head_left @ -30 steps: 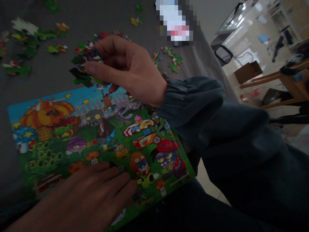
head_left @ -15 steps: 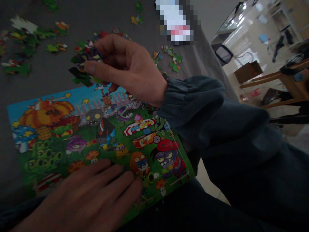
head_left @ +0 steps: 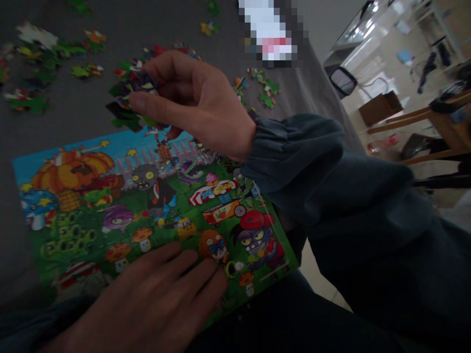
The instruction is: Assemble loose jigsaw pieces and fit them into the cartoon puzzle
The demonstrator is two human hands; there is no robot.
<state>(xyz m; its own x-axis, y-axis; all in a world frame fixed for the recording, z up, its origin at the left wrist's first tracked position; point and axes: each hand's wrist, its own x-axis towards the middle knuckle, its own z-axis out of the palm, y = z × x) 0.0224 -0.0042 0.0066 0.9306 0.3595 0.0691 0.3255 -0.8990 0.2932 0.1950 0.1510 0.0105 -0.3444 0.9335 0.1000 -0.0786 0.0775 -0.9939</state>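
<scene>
Several puzzle pieces sit bunched in the right hand, pinched between thumb and fingers, just above the far edge of the puzzle picture. That picture lies toward the person from those fingers, its long axis running left to right, with the right end slightly farther away. Nearest to its surface is the left hand, lying over the near edge, fingers close together and bent a little (whether they touch or cover a piece, I cannot tell). The right hand is higher and farther out, its grip narrow around the bunch.

Past the right knuckles lie more loose pieces, a reddish lot partly hidden by the hand. A green heap spreads off to the left, and a small group lies beyond the right wrist. All rest on a grey cloth; whether it covers a counter or a bed is unclear. Near its right edge is a phone-like thing, pixelated.

Outward to the right, past the dark sleeve, the room opens onto a shiny floor with a cardboard box beside wooden furniture.
</scene>
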